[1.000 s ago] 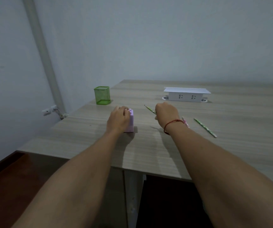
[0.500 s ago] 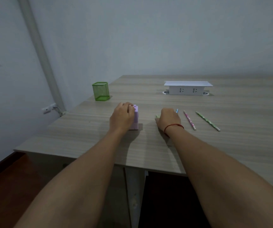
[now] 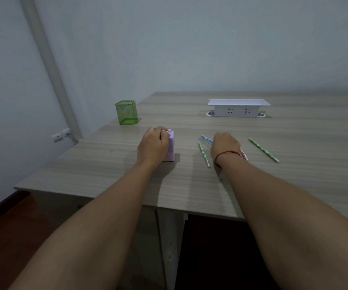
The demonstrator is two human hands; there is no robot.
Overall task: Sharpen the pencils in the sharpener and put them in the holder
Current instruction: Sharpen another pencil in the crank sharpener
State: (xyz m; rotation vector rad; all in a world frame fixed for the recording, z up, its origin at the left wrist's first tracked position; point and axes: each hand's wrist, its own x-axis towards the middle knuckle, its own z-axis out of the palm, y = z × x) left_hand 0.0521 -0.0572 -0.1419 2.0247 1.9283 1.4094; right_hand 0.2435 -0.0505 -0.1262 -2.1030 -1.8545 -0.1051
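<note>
My left hand (image 3: 153, 144) is wrapped around the purple sharpener (image 3: 170, 148), which stands on the wooden table (image 3: 190, 185). My right hand (image 3: 225, 146) rests on the table with its fingers curled down over a blue pencil (image 3: 206, 138); the back of the hand hides whether they grip it. A green pencil (image 3: 204, 154) lies loose just left of that hand. A pink pencil (image 3: 244, 154) shows beside the wrist, and another green pencil (image 3: 263, 150) lies further right. The green mesh holder (image 3: 126, 112) stands at the far left of the table.
A white socket box (image 3: 238, 108) sits at the back of the table, centre right. The table's near edge (image 3: 127, 200) crosses under my forearms. A wall with a pipe (image 3: 49, 65) runs close along the left side.
My right hand lowered the green pencil that it held up, left it on the table, and shifted right onto the blue pencil. My left hand stayed on the sharpener.
</note>
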